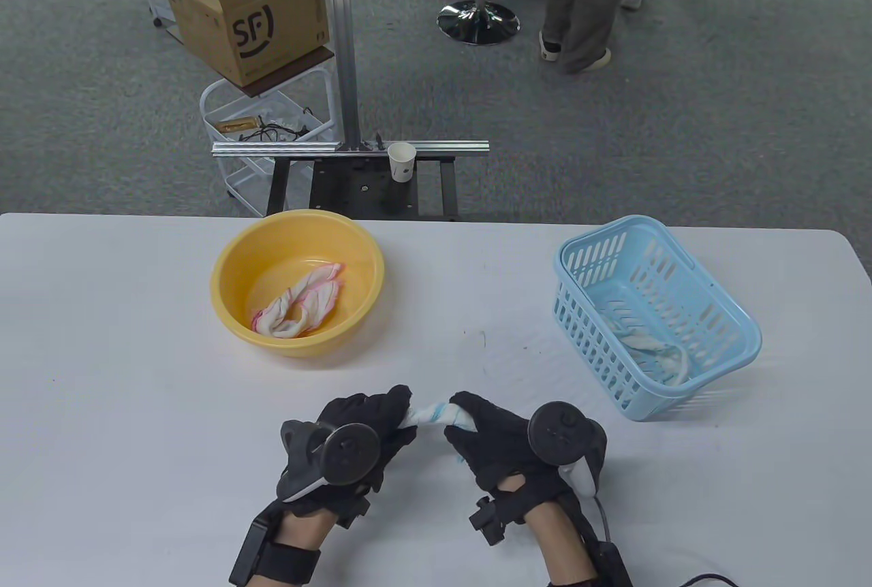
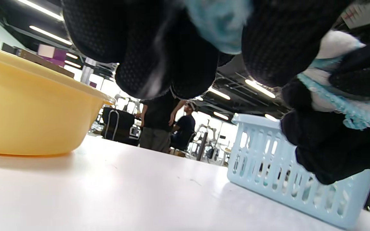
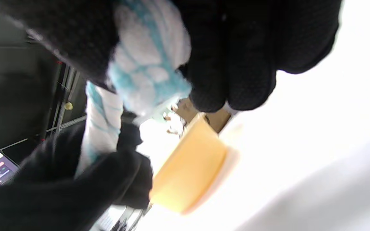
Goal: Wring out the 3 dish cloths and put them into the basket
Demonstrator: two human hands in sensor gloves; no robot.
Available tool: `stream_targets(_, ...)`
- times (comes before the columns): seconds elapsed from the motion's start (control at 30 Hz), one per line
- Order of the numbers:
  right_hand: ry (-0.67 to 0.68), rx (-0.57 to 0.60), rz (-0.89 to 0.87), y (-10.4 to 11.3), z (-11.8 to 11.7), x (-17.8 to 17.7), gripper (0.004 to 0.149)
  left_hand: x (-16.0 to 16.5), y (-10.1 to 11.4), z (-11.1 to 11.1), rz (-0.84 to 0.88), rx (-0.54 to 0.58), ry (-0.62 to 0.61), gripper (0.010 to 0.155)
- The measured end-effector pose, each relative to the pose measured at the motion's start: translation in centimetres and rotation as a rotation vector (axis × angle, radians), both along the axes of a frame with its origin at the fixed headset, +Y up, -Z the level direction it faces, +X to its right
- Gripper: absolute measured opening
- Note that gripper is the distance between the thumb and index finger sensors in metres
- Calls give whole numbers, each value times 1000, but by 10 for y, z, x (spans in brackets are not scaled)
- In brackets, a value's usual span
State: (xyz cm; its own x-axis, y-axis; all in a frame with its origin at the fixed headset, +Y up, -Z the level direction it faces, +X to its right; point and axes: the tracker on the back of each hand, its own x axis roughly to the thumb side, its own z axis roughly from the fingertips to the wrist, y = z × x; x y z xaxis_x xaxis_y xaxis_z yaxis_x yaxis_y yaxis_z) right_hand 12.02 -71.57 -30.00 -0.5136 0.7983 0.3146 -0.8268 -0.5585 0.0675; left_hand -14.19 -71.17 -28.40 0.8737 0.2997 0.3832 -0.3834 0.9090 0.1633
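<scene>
A white cloth with blue trim (image 1: 436, 413) is stretched into a twisted roll between my two hands near the table's front edge. My left hand (image 1: 371, 420) grips its left end and my right hand (image 1: 487, 427) grips its right end. The right wrist view shows the cloth (image 3: 146, 64) bunched in my curled fingers. A white cloth with pink trim (image 1: 300, 304) lies in the yellow basin (image 1: 228, 267) at the back left. Another white cloth (image 1: 654, 348) lies in the light blue basket (image 1: 736, 321) at the right.
A paper cup (image 1: 402, 161) stands on the metal frame behind the table. A cardboard box (image 1: 252, 8) and a wire cart are on the floor beyond. A person's legs (image 1: 579, 1) stand far back. The basket (image 2: 287, 179) is tilted on the table.
</scene>
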Motion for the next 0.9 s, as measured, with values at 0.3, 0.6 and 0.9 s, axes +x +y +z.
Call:
stream_targets(0.3, -389, 220, 41, 79, -6, 68, 58, -22, -13, -11, 130, -83, 59, 67)
stream_targets(0.6, -867, 26, -10, 85, -21, 142, 62, -19, -17, -12, 141, -100, 41, 66)
stream_targets(0.9, -1002, -181, 211, 51, -22, 169, 80, -18, -17, -11, 152, -118, 39, 65)
